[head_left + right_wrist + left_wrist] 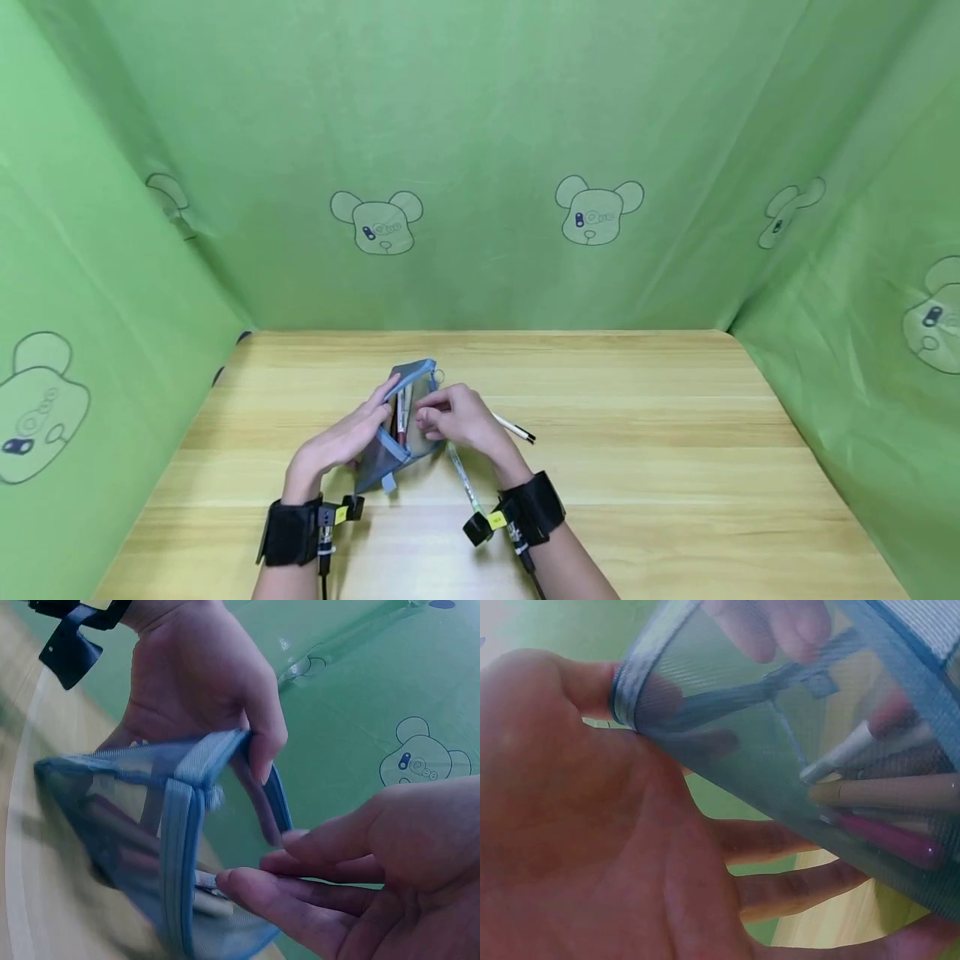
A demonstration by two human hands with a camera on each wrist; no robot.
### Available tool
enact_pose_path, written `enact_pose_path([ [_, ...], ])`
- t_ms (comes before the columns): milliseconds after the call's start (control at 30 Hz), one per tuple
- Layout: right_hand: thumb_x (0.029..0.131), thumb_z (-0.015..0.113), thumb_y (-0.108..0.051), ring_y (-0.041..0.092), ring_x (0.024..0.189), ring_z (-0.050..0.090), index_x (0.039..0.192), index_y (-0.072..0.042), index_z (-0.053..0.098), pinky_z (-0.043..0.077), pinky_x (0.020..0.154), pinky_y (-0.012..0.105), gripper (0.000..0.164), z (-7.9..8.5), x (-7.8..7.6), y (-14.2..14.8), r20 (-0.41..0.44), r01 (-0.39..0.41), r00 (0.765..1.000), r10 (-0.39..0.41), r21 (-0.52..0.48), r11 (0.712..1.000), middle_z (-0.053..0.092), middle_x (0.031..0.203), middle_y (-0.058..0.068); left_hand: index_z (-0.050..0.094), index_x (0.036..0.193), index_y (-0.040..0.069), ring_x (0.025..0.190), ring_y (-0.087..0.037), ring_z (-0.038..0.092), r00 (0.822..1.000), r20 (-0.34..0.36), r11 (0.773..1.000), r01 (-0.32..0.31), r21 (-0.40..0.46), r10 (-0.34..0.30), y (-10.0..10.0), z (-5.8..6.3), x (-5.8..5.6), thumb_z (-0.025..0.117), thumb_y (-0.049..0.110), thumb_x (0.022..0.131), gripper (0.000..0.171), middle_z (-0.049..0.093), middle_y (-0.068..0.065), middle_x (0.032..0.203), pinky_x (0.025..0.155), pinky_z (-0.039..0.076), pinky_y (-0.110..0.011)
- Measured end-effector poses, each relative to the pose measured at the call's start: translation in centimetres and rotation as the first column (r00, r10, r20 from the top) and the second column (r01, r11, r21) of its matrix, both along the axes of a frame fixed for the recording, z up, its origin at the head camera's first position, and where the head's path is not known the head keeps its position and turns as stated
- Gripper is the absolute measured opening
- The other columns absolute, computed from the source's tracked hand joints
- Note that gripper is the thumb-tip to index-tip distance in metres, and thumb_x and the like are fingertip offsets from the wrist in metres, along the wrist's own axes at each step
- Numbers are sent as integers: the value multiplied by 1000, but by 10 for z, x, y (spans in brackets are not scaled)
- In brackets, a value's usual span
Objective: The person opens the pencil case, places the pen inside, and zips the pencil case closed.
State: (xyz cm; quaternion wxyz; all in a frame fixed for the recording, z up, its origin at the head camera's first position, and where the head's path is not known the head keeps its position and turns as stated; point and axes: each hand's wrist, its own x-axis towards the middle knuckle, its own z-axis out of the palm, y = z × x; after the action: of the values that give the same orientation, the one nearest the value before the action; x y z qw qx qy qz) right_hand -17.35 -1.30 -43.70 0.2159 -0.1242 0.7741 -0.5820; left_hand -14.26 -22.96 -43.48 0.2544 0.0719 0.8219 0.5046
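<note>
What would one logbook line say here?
Left hand: holds mesh pouch; right hand: at its opening; inside: pens; on table: white pen, greenish pen

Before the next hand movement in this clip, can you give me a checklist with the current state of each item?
1. Mesh pencil case open: ok, its zippered mouth gapes.
2. Case steadied: ok, the left hand grips it.
3. Right hand at the mouth: ok, its fingertips are there.
4. Right-hand fingers empty: cannot tell; they overlap the case's edge.
5. Pens inside visible: ok, several show, though the exact count is unclear.
6. No loose pens beside the case: not ok, a white pen and a greenish pen lie on the table.
</note>
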Motion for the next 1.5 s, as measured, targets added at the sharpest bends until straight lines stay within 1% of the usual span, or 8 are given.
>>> enact_pose_path([
  [133, 101, 59, 1, 38, 95, 73, 118, 9, 70, 65, 77, 37, 22, 1, 0, 9, -47, 23, 999, -23, 0, 1000, 74, 101, 23, -4, 166, 27, 143, -67, 8, 1000, 16, 1000, -14, 8, 14, 1, -1, -1, 22, 29, 111, 61, -11, -25, 168, 82, 39, -89],
  [300, 100, 60, 1, 37, 96, 72, 117, 6, 72, 64, 80, 41, 21, 5, -2, 32, -192, 32, 981, -21, 53, 998, 74, 104, 21, -4, 166, 26, 145, -65, 4, 1000, 9, 1000, -10, 0, 10, 3, 1, -3, 23, 27, 111, 62, -11, -23, 169, 81, 38, -90],
  [467, 97, 65, -1, 24, 93, 70, 118, -1, 73, 61, 79, 34, 22, 4, -3, 55, -397, 137, 917, -49, 196, 971, 74, 103, 10, -5, 166, 24, 147, -61, 2, 1000, -11, 1000, 12, -3, -12, 2, 1, -2, 22, 28, 111, 62, -12, -22, 169, 84, 37, -90],
  [533, 95, 67, 0, 23, 92, 69, 117, -1, 73, 61, 81, 37, 23, 1, -3, 63, -465, 203, 883, -64, 256, 945, 74, 101, 9, -5, 166, 23, 148, -59, 2, 1000, -24, 1000, 17, -6, -17, 2, 1, -2, 22, 28, 111, 62, -11, -21, 170, 86, 35, -90],
  [633, 91, 70, -1, 26, 93, 68, 120, -2, 73, 60, 81, 41, 29, -5, -3, 74, -498, 282, 864, -76, 353, 892, 73, 104, 12, -5, 166, 24, 148, -60, 1, 1000, -17, 1000, 16, 1, -16, 3, 2, -1, 22, 28, 111, 62, -12, -21, 170, 86, 34, -91],
  [833, 88, 77, -8, 21, 80, 58, 125, -6, 71, 54, 67, 34, 38, -14, -2, 84, -434, 289, 900, -38, 530, 797, 67, 109, 16, -4, 166, 24, 147, -62, 3, 1000, -13, 1000, 6, -6, -6, 5, 1, -1, 23, 27, 111, 62, -12, -22, 169, 81, 38, -90],
  [1167, 83, 83, -10, 23, 81, 57, 133, -7, 67, 53, 66, 35, 53, -30, -2, 85, -399, 276, 917, -21, 596, 754, 61, 114, 17, -3, 167, 25, 146, -63, 6, 1000, -20, 1000, 7, -22, -7, 4, 1, -1, 24, 31, 112, 62, -9, -23, 169, 84, 38, -89],
  [1500, 83, 79, -2, 21, 71, 53, 118, -6, 72, 47, 56, 32, 37, -35, -2, 82, -400, 285, 917, -18, 620, 731, 62, 95, 10, -3, 167, 28, 145, -64, 7, 1000, 3, 1000, -4, -20, 4, 3, 1, 0, 25, 32, 111, 62, -10, -21, 170, 81, 40, -89],
])
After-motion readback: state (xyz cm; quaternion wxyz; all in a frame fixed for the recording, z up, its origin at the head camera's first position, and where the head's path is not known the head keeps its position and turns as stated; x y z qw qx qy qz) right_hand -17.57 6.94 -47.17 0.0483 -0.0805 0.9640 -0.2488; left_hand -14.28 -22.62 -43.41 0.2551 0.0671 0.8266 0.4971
